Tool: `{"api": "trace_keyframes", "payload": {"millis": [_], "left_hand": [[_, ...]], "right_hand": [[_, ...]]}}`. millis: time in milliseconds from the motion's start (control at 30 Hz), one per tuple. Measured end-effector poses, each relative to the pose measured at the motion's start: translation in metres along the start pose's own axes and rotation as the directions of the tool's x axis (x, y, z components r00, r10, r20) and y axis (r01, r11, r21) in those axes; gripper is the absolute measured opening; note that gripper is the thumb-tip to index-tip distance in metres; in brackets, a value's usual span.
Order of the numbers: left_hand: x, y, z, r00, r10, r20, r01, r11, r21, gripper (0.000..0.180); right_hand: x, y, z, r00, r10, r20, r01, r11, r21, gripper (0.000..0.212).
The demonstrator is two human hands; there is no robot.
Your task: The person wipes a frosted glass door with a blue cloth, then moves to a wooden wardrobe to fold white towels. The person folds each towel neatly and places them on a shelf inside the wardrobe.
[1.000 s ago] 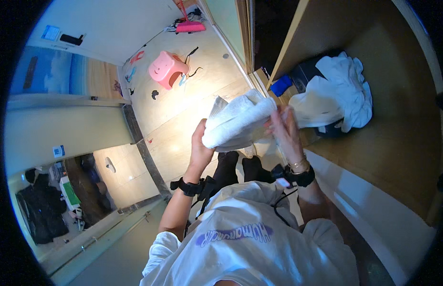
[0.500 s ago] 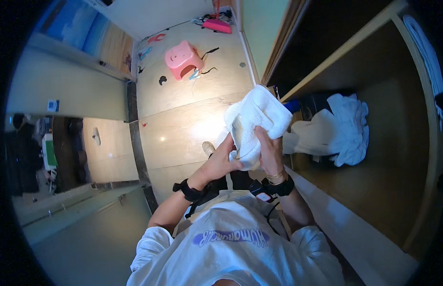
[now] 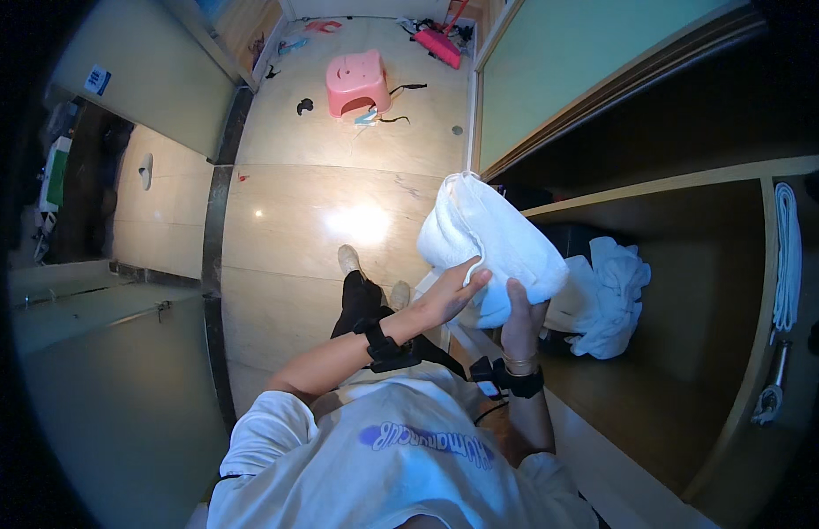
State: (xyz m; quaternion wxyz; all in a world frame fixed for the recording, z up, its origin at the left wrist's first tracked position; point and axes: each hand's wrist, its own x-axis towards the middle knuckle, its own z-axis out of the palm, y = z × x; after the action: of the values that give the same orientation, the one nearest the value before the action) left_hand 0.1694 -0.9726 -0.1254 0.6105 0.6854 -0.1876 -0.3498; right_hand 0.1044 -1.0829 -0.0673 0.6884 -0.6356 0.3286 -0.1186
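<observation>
A thick folded white towel [image 3: 506,242] is held up in front of me, at the opening of the cabinet on my right. My left hand [image 3: 452,293] pinches its near-left edge, the thumb lying over the cloth. From below, my right hand [image 3: 521,324] grips the near-right end with the thumb on top; its other fingers are mostly hidden under the towel. Just right of it, a bunched pile of white cloth [image 3: 614,300] rests inside the cabinet on something dark.
The wooden cabinet [image 3: 683,388] stands open at my right. A narrow side section holds a long folded white cloth [image 3: 786,260]. Ahead on the tiled floor is a pink stool [image 3: 356,84] among small scraps, with a pink broom [image 3: 438,46] beyond. A slipper [image 3: 145,171] lies at left.
My view has swung, and I have stepped so more of my legs shows. The towel, still in both hands, is turned and closer to the white pile; my left hand has shifted along its edge.
</observation>
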Motion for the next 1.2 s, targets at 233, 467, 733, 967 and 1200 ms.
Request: {"api": "trace_keyframes", "payload": {"millis": [233, 467, 733, 967, 1200], "left_hand": [[-0.009, 0.023, -0.015, 0.99, 0.035, -0.138, -0.059, 0.983, -0.172, 0.05], [-0.014, 0.065, -0.004, 0.953, 0.253, -0.169, -0.255, 0.967, 0.011, 0.031], [-0.011, 0.052, -0.005, 0.902, 0.339, -0.267, -0.288, 0.934, 0.212, 0.017], [-0.012, 0.053, -0.004, 0.85, 0.382, -0.363, -0.317, 0.921, 0.229, 0.018], [-0.02, 0.047, -0.008, 0.825, 0.472, -0.309, -0.392, 0.874, 0.288, 0.026]], "right_hand": [[0.011, -0.01, -0.012, 0.997, -0.065, -0.044, 0.061, 0.995, -0.076, 0.054], [0.006, -0.011, 0.003, 0.969, -0.17, 0.181, 0.209, 0.951, -0.228, 0.042], [0.0, -0.01, 0.009, 0.967, -0.16, 0.197, 0.183, 0.978, -0.104, 0.042], [0.0, -0.011, 0.021, 0.976, -0.094, 0.197, 0.121, 0.984, -0.132, 0.042], [0.002, -0.007, 0.026, 0.981, 0.004, 0.193, -0.004, 1.0, -0.003, 0.045]]}}
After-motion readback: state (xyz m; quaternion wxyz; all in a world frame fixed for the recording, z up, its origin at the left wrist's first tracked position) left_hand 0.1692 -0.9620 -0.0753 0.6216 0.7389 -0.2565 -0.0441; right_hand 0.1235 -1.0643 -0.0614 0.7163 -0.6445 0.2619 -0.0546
